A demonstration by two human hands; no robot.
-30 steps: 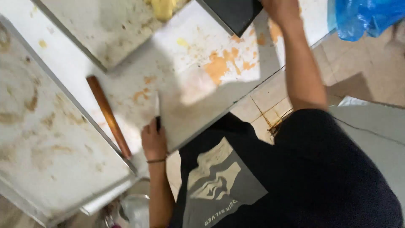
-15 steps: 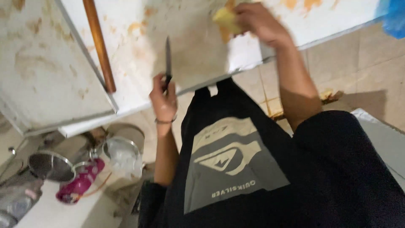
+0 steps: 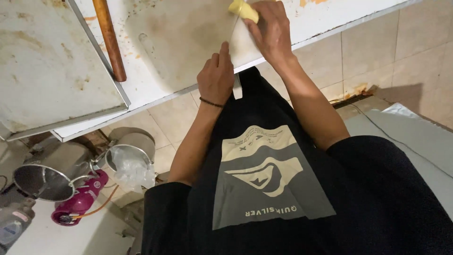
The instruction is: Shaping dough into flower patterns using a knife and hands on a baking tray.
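head view. right hand [image 3: 270,32], fingers curled over a small yellow piece [image 3: 244,9], pins it to the worktop [image 3: 155,71] near the front edge, at the top border of the view. left hand [image 3: 216,78], a dark band at the wrist, is clenched as if around a handle at the front edge of the worktop; what it grips is hidden under the fingers, and only a faint pale line running from it toward the yellow piece hints at a blade, too blurred to confirm. the yellow piece looks whole: judged from this, any cutting is at its start, with nearly all of it left. outward: orange stains mark the worktop's far edge; a brown wooden rod [image 3: 109,38] lies toward the left end, along the rim of a stained metal tray [image 3: 52,71]. below the front edge: tiled floor, two metal strainers [image 3: 45,182], a pink bottle [image 3: 80,200].
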